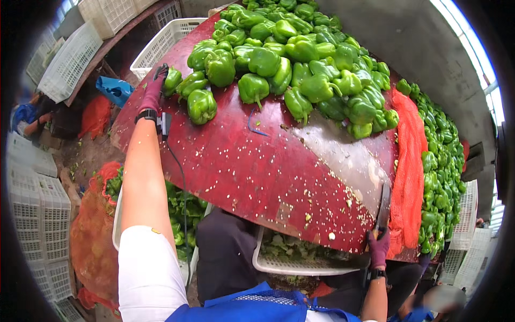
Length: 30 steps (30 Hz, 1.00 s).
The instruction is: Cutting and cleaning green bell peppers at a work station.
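red tabletop (230, 161), middle open, peppers (318, 87) beyond, right hand (379, 248) at edge

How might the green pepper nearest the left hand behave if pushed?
The green pepper would probably roll unevenly, given its rounded but irregular shape. Its glossy skin could be slippery. Neighbouring peppers might stop it.

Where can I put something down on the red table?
The widest free patch of the table is its front middle, between the peppers and the near edge, though seeds dot it. A smaller grey patch lies left of the red mesh, below the peppers. Peppers crowd the back. Mind the tool in the right hand.
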Motion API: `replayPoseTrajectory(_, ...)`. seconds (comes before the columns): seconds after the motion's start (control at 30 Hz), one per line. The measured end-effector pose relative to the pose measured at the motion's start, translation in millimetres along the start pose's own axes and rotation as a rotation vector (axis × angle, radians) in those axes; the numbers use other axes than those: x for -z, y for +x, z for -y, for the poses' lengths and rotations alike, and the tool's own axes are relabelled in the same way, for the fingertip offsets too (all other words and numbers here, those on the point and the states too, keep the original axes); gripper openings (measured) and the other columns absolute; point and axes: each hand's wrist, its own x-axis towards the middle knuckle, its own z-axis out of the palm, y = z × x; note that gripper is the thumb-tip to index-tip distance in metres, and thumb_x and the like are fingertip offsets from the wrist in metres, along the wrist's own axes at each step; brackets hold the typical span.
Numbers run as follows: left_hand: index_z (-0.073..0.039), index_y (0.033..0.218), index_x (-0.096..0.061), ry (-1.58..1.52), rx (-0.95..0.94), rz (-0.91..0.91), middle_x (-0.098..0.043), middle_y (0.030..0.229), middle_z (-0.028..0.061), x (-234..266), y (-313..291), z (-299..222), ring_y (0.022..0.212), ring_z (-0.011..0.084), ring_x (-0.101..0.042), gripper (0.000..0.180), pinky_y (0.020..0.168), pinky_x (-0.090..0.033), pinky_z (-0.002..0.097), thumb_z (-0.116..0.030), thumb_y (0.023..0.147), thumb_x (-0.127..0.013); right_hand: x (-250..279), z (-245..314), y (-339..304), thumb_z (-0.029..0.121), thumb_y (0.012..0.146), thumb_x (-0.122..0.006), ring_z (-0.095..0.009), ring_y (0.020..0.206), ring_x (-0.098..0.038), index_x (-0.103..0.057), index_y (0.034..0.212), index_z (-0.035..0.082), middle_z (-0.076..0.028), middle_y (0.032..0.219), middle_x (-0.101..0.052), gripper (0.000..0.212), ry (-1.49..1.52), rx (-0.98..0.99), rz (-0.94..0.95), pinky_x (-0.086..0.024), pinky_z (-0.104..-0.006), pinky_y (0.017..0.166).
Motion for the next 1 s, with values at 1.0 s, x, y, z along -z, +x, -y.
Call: replayPoseTrajectory(1.0,-0.017,0.146,-0.035,-0.475,0.564,0.546,-0.047,0.135,0.01,-105,-58,-67,0.109,0.0217,-0.056,0.075,0.09,-0.049,0.0331,-0.016,0.078,-0.066,4,206,177,0.006,0.085,-0.059,-0.005,0.068,-0.049,-0.05,0.135,0.004,-0.001,0.091,-0.058,0.05,0.554,0.115,0.149,-0.043,-0.021,0.06)
